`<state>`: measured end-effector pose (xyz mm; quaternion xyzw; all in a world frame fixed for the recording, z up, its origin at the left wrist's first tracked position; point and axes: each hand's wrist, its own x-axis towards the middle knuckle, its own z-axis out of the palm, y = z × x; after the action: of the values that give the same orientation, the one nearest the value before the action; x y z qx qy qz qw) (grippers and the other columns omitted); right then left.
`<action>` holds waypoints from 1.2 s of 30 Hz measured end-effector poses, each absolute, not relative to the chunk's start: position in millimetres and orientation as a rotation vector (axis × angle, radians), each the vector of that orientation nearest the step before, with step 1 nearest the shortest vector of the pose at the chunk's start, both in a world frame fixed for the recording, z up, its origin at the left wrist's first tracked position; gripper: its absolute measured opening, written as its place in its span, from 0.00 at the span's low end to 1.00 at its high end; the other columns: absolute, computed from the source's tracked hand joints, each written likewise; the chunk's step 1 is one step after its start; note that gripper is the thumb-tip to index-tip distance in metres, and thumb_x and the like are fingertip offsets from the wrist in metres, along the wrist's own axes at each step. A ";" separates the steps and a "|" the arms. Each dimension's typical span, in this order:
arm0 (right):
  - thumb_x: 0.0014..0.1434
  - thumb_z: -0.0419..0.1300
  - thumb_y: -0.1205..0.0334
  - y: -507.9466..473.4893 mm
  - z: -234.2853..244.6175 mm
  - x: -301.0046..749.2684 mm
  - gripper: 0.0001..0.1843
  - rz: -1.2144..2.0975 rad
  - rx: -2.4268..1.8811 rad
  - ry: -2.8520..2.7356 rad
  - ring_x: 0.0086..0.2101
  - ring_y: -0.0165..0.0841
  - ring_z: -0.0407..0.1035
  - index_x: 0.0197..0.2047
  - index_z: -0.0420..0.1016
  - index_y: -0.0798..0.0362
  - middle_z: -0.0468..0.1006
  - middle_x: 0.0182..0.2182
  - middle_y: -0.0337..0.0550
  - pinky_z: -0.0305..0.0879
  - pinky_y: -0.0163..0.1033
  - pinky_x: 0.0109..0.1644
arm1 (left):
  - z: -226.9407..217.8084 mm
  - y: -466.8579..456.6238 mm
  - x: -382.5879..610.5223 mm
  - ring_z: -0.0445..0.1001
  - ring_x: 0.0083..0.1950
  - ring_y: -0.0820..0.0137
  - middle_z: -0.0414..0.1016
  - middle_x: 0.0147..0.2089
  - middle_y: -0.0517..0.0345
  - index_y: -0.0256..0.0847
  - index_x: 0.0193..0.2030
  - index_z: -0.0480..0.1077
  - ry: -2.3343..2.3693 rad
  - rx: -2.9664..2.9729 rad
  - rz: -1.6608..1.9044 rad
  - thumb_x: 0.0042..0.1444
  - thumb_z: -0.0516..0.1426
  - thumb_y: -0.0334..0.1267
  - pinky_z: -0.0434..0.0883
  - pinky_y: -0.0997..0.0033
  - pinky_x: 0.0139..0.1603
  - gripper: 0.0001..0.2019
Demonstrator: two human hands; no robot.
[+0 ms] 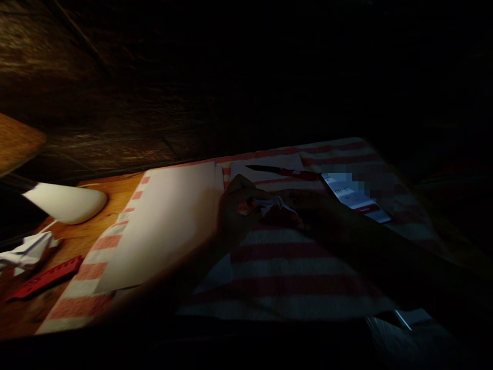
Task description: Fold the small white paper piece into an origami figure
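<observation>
Over the red-and-white striped cloth, both hands meet around a small piece of folded white paper. My left hand has its fingers closed on the paper's left side. Deep in shadow, my right hand grips it from the right, though its separate fingers are hard to make out. Large white sheets of paper lie to the left of my left hand. Just beyond the hands is a knife with a dark blade and red handle, resting partly over another paper sheet.
A lit phone lies right of my hands. At the left, a white lamp base stands on the wooden table. Nearer are a folded white paper piece and a red notched plastic strip. A dark wall rises behind.
</observation>
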<state>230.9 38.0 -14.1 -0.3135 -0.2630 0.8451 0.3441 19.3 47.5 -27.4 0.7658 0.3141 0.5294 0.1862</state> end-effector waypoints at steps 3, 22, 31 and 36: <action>0.55 0.68 0.70 38.1 -15.6 231.0 0.07 2.197 -0.803 -0.716 0.25 0.22 0.69 0.39 0.80 0.55 0.79 0.31 0.39 0.68 0.25 0.28 | -24.4 45.9 18.6 0.72 0.39 0.71 0.70 0.38 0.59 0.42 0.38 0.79 0.893 2.258 1.493 0.53 0.66 0.29 0.71 0.71 0.37 0.07; 0.50 0.70 0.66 36.7 -13.0 232.0 0.10 2.206 -0.892 -0.783 0.22 0.20 0.63 0.38 0.80 0.57 0.74 0.25 0.35 0.59 0.23 0.23 | -10.2 40.3 18.7 0.80 0.39 0.70 0.84 0.38 0.58 0.42 0.41 0.79 0.733 2.596 1.384 0.60 0.62 0.28 0.74 0.67 0.42 0.06; 0.51 0.69 0.66 35.8 -13.6 233.3 0.07 2.172 -0.992 -0.806 0.21 0.21 0.62 0.35 0.79 0.57 0.72 0.24 0.36 0.58 0.25 0.22 | -8.7 41.6 14.7 0.80 0.38 0.69 0.84 0.37 0.60 0.45 0.41 0.78 0.707 2.714 1.382 0.58 0.62 0.27 0.71 0.64 0.44 0.08; 0.51 0.71 0.63 31.6 -9.0 233.0 0.09 2.088 -0.968 -0.890 0.24 0.24 0.66 0.34 0.77 0.54 0.75 0.27 0.37 0.59 0.29 0.24 | -9.6 45.6 11.7 0.80 0.36 0.70 0.85 0.37 0.63 0.46 0.40 0.77 0.674 2.770 1.514 0.58 0.64 0.31 0.72 0.65 0.42 0.06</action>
<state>233.0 31.6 -9.0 -0.3703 -0.3403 0.7986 0.3306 11.7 45.6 -9.6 0.8574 0.2086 0.4685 -0.0432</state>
